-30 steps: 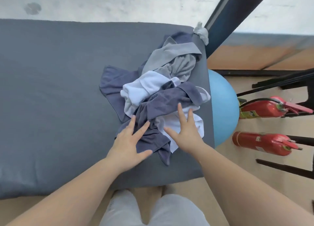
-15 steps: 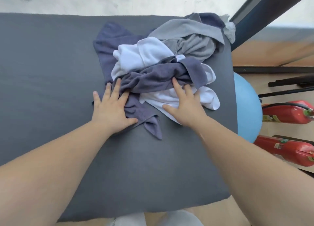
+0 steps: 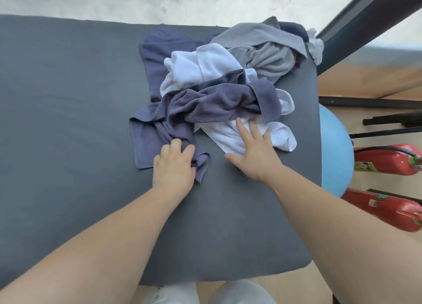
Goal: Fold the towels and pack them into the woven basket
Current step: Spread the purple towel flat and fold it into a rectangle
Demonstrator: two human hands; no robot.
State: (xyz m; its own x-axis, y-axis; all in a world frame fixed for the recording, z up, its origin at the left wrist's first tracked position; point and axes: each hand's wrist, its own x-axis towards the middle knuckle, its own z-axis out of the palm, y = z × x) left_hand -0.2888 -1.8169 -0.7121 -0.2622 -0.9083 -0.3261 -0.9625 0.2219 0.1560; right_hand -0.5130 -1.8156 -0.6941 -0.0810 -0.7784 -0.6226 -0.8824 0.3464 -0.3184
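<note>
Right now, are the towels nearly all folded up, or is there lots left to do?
Lots left. Nothing looks folded: the blue towel, white towel and grey towel lie tangled on the dark mat. The left hand grips the blue towel; the right hand rests flat on the white towel. No basket is in view, so all folding and packing remain.

A grey cloth-covered counter (image 3: pixel 68 121) stands against a mottled white wall (image 3: pixel 182 2). Beyond its right edge, a blue exercise ball (image 3: pixel 335 148) and two red fire extinguishers (image 3: pixel 383 159) lie on tan floor (image 3: pixel 301 290), below a dark slanting beam (image 3: pixel 365 24).
</note>
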